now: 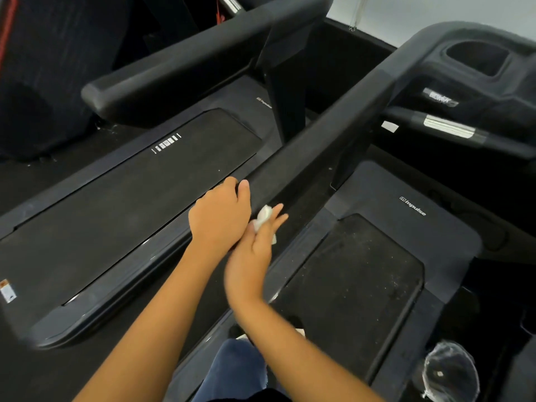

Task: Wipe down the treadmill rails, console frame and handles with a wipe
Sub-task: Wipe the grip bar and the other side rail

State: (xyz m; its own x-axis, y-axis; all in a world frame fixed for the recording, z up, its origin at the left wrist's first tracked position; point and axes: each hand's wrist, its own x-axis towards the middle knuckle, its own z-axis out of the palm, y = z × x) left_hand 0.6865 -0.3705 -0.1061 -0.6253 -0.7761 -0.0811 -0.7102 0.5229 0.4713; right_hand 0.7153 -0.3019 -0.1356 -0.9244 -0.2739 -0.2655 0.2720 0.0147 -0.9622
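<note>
**A:** Head view, item one: your left grip?

**B:** Left grip [220,213]: closed over the lower end of the black handrail [319,132]. The thumb lies along the top and the fingers wrap out of sight on the far side.

**A:** Item two: your right grip?

**B:** Right grip [252,253]: just beside the left one, at its wrist. It pinches a crumpled white wipe [264,216] between thumb and fingers, with the outer fingers half straight (motion blur hides finer detail). The wipe is at the handrail's near side, just below your left thumb. Whether it touches the rail, I cannot tell.

**A:** Item three: surroundings?

**B:** Listed in turn:
- The console [475,71] is at upper right, with a cup recess in it.
- A handle [449,129] with a silver sleeve is below the console.
- The near belt [356,285] lies under your right forearm and is dusty and speckled.
- A neighbouring belt [130,204] lies to the left of the handrail.
- A clear plastic bag [449,369] lies at lower right.
- Your knee in blue denim [237,369] is at the bottom edge.
</note>
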